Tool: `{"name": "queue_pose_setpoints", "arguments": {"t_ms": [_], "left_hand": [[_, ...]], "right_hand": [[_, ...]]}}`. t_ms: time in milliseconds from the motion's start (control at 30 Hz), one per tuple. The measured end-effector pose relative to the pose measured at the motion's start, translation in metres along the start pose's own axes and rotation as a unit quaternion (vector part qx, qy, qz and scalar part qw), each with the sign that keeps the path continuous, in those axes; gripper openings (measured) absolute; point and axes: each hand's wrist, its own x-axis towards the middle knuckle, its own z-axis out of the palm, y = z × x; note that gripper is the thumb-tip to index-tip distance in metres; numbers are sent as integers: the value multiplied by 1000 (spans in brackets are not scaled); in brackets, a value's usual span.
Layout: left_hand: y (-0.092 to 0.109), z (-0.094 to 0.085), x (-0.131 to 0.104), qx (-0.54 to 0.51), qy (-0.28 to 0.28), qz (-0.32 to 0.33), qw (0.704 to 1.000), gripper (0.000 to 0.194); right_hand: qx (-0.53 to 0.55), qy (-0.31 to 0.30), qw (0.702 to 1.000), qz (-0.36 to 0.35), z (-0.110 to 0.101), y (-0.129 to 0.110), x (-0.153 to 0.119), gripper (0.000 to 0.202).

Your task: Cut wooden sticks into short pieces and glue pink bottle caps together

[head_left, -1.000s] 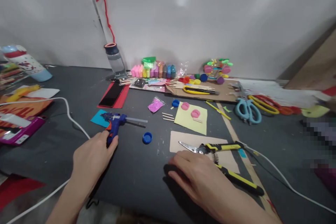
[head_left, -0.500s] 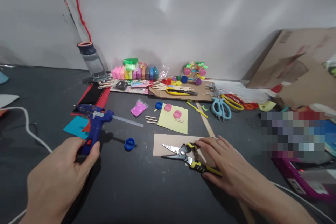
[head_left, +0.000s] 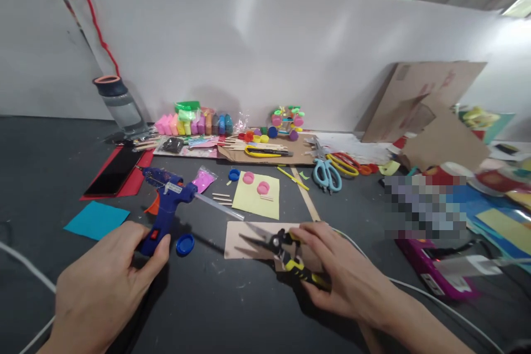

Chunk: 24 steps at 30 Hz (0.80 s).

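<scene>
My left hand [head_left: 112,282] pinches the lower handle of a blue hot glue gun [head_left: 168,199], with a clear glue stick poking out of its back end. My right hand [head_left: 338,276] is closed around the black-and-yellow handles of a pair of snips [head_left: 286,251]. Their blades, slightly blurred, are spread apart over a piece of tan cardboard [head_left: 236,240]. Close to the glue gun lies a blue bottle cap [head_left: 185,244]. Beyond the cardboard, a yellow paper square [head_left: 253,204] carries two pink caps [head_left: 263,188] and short sticks.
At the back stand a water bottle [head_left: 124,113], colourful clay packs [head_left: 194,121] and a small model [head_left: 287,120]. Blue-handled scissors [head_left: 327,176] lie right of centre. A phone [head_left: 114,171] rests on red paper at left. A purple power strip [head_left: 435,274] and white cable [head_left: 440,298] are at right.
The view has swung to the right. The glue gun has come closer to the cardboard. The snips have shifted and look raised, and my right hand grips their handles more fully.
</scene>
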Motion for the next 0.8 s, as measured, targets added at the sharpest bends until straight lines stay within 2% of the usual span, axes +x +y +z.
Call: {"name": "queue_pose_setpoints", "arguments": {"t_ms": [67,167,267,367,500,600,700,800], "left_hand": [[2,1,0,-7,27,19,999,29],[6,3,0,-2,69,49,996,30],[9,5,1,3,110,103,989,29],[12,7,2,-7,140,159,977,26],[22,6,0,-25,152,185,971,26],[32,3,-4,-38,161,201,965,28],[43,0,-5,-64,182,208,959,26],[57,-3,-4,-125,189,214,950,24]], "right_hand": [[-29,47,995,84,-6,13,6,59],[-79,91,968,219,-15,44,27,58],[-120,92,938,313,-21,74,56,54],[-151,70,918,360,-22,89,83,43],[-156,50,912,377,-14,92,107,39],[-126,55,920,367,-10,88,112,36],[-68,85,944,311,-16,73,104,36],[47,78,974,206,-23,38,89,37]]}}
